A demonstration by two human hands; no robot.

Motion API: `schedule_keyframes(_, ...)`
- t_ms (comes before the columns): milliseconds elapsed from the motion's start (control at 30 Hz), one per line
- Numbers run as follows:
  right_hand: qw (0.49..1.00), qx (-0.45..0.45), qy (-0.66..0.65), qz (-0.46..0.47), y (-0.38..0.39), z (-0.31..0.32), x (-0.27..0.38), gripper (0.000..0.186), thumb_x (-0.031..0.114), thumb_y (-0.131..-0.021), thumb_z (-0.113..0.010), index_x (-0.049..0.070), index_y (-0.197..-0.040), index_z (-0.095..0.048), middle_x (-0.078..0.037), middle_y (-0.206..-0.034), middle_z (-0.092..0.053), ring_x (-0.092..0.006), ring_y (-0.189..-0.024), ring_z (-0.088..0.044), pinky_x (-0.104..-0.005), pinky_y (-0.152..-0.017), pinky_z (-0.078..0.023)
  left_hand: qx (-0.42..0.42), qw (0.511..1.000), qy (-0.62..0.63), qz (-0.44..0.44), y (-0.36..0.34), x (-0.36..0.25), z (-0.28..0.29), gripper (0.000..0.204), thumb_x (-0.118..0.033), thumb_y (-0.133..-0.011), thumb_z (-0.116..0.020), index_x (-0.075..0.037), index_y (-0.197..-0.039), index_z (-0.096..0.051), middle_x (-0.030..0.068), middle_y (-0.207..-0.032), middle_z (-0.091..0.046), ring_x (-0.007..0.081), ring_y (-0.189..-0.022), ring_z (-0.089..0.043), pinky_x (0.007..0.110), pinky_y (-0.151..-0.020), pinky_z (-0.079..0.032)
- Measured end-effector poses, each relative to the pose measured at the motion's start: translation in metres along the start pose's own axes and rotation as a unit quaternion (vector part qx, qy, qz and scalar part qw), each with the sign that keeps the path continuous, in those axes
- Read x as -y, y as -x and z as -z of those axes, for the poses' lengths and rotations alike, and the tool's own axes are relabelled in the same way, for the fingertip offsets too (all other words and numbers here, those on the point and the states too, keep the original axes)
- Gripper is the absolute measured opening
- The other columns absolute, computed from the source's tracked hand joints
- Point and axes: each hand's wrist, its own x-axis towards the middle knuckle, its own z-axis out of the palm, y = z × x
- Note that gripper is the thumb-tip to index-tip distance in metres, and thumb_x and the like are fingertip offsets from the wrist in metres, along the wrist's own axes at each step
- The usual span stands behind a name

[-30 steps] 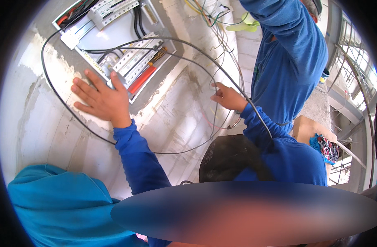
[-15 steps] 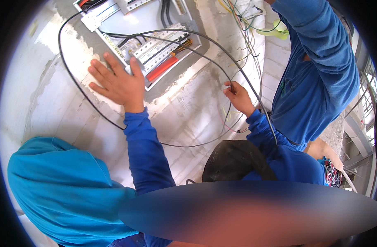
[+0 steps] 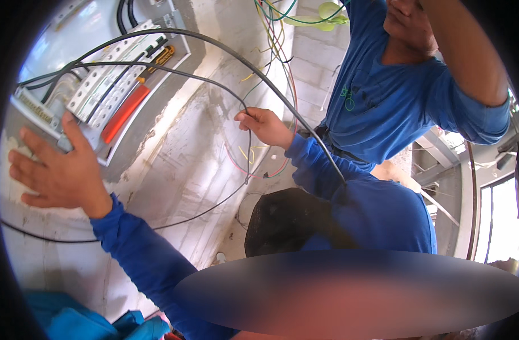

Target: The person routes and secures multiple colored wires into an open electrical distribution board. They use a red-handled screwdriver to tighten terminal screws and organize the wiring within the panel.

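My left hand [image 3: 61, 164] is open, fingers spread, at the lower corner of an electrical distribution box [image 3: 152, 107] in the wall. Its thumb reaches up to the box edge; whether it touches cannot be told. My right hand [image 3: 265, 127], farther right, is closed in a pinch on a black cable [image 3: 203, 81]. That cable arcs out of the box and drops below my fingers. A thicker black cable [image 3: 231, 52] bows over it down to my right sleeve. Inside the box are rows of breakers [image 3: 106, 88], a red-orange strip [image 3: 125, 113] and a yellow-black piece [image 3: 160, 56].
A person in a blue shirt [image 3: 378, 107] stands close at the right, one arm raised. Loose coloured wires [image 3: 276, 34] hang beyond the box. A dark mesh piece like a cap [image 3: 276, 221] covers part of the view below. Teal cloth [image 3: 72, 317] is at lower left.
The view has swung right, so box and hands sit farther left. The teal hood has mostly left the picture; more of the other person shows. My right hand still pinches the cable.
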Motion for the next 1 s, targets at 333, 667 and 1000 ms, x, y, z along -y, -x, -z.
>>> schedule_keyframes(333,0.999,-0.044,-0.022,0.001,0.007,-0.001,0.022,0.028,0.021,-0.11,-0.069,0.0,-0.129,-0.071,-0.002,-0.102,-0.073,-0.0095,-0.094,-0.066,-0.0287,-0.089,-0.056,0.011,0.999,-0.037,-0.006,0.004,0.01,-0.009,0.076,-0.082,-0.093,-0.063,-0.029,-0.147,-0.068,0.0133,-0.154,-0.062,0.0373,-0.147,-0.054,0.076,-0.11,-0.036)
schedule_keyframes(667,0.984,-0.147,-0.071,0.071,0.05,0.022,0.067,0.037,0.024,-0.106,-0.072,0.001,-0.134,-0.068,-0.009,-0.115,-0.075,-0.0167,-0.104,-0.07,-0.0331,-0.091,-0.057,0.06,0.998,-0.019,0.024,-0.007,-0.011,0.028,0.08,-0.082,-0.097,-0.057,-0.028,-0.155,-0.064,0.0095,-0.167,-0.053,0.0318,-0.156,-0.046,0.068,-0.122,-0.025)
schedule_keyframes(1000,0.923,0.124,-0.341,0.129,0.139,0.075,0.097,0.066,0.055,-0.116,-0.042,-0.004,-0.121,-0.071,-0.013,-0.098,-0.077,-0.0244,-0.09,-0.073,-0.0371,-0.086,-0.055,0.049,0.996,0.068,0.023,-0.007,-0.011,0.037,0.083,-0.075,-0.101,-0.057,-0.022,-0.164,-0.052,0.0178,-0.173,-0.042,0.0374,-0.161,-0.037,0.07,-0.125,-0.023)
